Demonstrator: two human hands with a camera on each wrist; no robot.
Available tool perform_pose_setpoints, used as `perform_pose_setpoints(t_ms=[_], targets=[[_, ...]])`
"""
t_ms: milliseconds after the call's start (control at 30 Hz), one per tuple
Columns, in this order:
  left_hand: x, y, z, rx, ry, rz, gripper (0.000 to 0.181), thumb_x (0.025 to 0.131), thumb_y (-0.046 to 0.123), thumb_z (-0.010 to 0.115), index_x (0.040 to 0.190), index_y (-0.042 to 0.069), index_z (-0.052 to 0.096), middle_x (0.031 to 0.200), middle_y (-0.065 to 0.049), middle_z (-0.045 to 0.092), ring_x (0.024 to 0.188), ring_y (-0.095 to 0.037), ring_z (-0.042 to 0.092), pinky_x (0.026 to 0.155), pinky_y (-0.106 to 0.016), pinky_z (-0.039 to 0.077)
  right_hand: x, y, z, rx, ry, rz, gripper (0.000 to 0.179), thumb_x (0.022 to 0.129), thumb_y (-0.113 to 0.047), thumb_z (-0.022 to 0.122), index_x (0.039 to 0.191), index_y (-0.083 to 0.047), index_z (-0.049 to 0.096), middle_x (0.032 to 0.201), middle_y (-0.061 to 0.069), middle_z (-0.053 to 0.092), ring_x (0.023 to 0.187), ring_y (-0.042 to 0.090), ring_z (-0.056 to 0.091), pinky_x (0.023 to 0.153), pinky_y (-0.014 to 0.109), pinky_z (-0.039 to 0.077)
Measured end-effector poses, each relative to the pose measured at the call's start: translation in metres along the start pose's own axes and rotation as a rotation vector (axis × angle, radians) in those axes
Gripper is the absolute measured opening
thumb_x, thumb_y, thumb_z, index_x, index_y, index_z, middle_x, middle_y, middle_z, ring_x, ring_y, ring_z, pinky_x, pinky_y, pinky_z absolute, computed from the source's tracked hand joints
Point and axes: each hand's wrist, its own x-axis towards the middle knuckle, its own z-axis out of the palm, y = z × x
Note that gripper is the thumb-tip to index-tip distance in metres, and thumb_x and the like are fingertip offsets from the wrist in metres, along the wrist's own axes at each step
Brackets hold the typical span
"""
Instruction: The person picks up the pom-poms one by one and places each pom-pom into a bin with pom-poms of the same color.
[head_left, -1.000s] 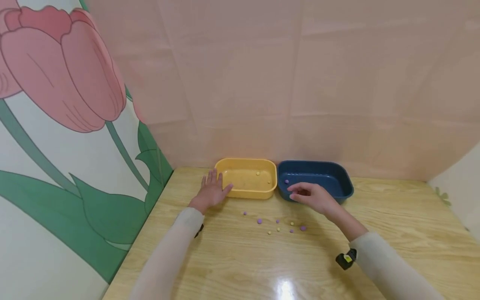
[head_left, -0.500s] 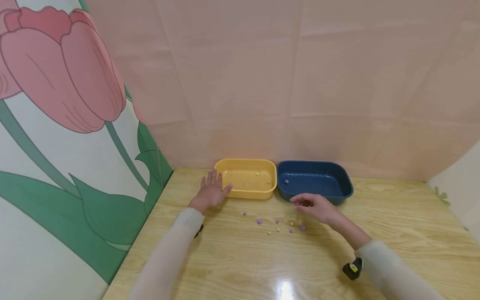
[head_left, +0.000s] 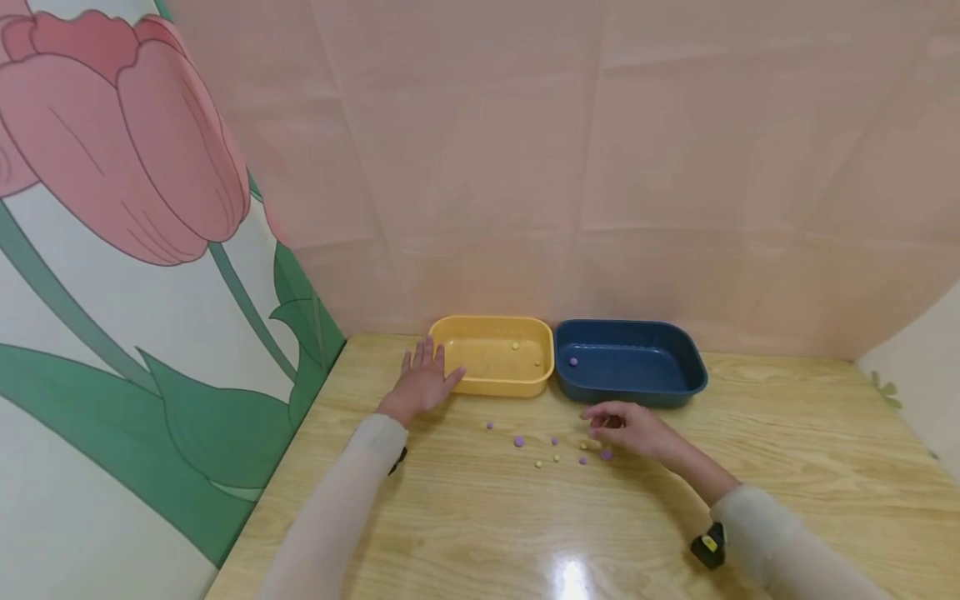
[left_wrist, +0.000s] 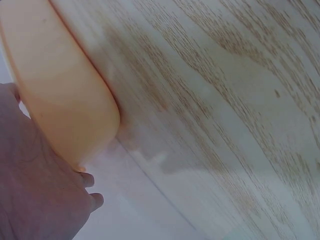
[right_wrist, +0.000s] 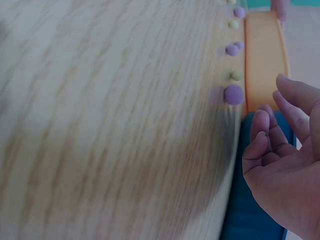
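My right hand point(head_left: 633, 429), fingers loosely bent round nothing, hovers by the purple ball point(right_wrist: 233, 94), lower centre of the head view: likely a pick-up, needing a light pinch. My left hand point(head_left: 420, 387), straight-fingered, touches the yellow tub point(head_left: 495, 389).

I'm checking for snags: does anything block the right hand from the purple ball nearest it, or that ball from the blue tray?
Nothing visible separates the right hand from the purple ball. Toward the blue tray, only the hand itself and the tray's near wall intervene.
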Motion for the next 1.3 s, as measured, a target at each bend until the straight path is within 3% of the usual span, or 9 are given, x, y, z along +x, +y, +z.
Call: perform_pose_setpoints(t_ms=[200,533,767,967,1300], targets=[[0.0,0.001,-0.001,0.018,-0.005,-0.001,0.089,0.103,0.068,0.017,0.161,0.001,0.013,0.168,-0.023,-0.001,0.156,-0.04,0.0,0.123,-0.057,0.004,-0.002,0.007,0.002,0.012,-0.039,-0.032,0.028,0.095,-0.015,0.072,0.119,-0.002,0.071,0.099,0.005,0.069,0.089,0.013,0.06,0.073,0.022,0.05],[-0.001,0.001,0.0,0.009,-0.022,-0.013,0.09,0.102,0.069,0.016,0.161,0.002,0.012,0.168,-0.022,-0.003,0.155,-0.036,-0.007,0.124,-0.056,0.001,-0.001,0.009,0.014,-0.052,-0.023,-0.087,0.021,0.091,-0.011,0.075,0.111,-0.003,0.075,0.103,0.008,0.074,0.087,0.003,0.061,0.077,0.02,0.051],[0.0,0.0,-0.001,-0.002,-0.021,-0.016,0.087,0.104,0.067,0.019,0.162,0.002,0.011,0.169,-0.021,-0.004,0.155,-0.036,-0.008,0.124,-0.056,0.0,0.0,0.013,0.018,-0.147,0.012,-0.103,0.016,0.091,-0.017,0.077,0.106,-0.011,0.077,0.105,0.001,0.071,0.097,0.008,0.061,0.082,0.022,0.051],[0.0,0.0,-0.001,0.007,-0.025,-0.012,0.091,0.102,0.07,0.015,0.162,0.002,0.012,0.168,-0.022,-0.004,0.155,-0.036,-0.008,0.124,-0.056,0.0,-0.001,0.012,0.019,-0.175,0.019,-0.12,0.013,0.09,-0.016,0.077,0.103,-0.012,0.078,0.102,0.0,0.07,0.095,0.011,0.061,0.081,0.024,0.051],[-0.001,0.002,-0.001,-0.005,-0.009,-0.009,0.083,0.106,0.063,0.023,0.161,0.001,0.013,0.169,-0.022,-0.002,0.155,-0.037,-0.004,0.123,-0.056,0.0,0.0,0.005,0.022,-0.216,0.033,-0.114,0.009,0.089,-0.013,0.078,0.097,-0.015,0.077,0.098,-0.002,0.069,0.093,0.013,0.06,0.08,0.029,0.049]])
